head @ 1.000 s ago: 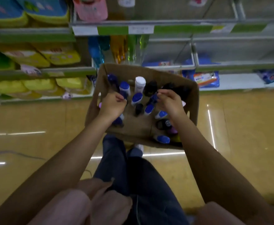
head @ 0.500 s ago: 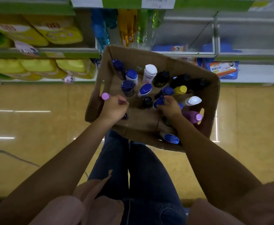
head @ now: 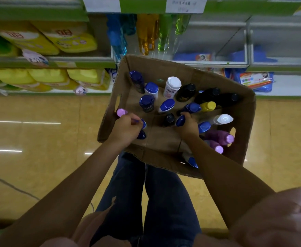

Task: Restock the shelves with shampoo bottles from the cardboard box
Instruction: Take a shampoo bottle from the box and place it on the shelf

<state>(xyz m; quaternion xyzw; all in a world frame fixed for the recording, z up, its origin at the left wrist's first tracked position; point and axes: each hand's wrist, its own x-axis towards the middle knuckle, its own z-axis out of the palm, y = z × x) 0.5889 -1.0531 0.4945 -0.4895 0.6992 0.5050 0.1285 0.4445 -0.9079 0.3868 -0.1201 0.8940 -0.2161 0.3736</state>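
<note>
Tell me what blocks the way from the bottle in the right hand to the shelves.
Only the cardboard box far wall: the blue-capped bottle that the right hand grips sits below its rim, so it must be lifted clear. Beyond that, nothing visible stands before the shelves.

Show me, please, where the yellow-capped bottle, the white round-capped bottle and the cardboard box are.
yellow-capped bottle (head: 208,106), head view, on its cap.
white round-capped bottle (head: 172,87), head view, on its body below the cap.
cardboard box (head: 164,67), head view, on its far wall.

nothing reads clearly: the handwritten shelf tag (head: 186,5) is blurred, the red marks on the yellow packs (head: 64,41) are illegible, and the white bottle (head: 171,87) has smeared print.
</note>
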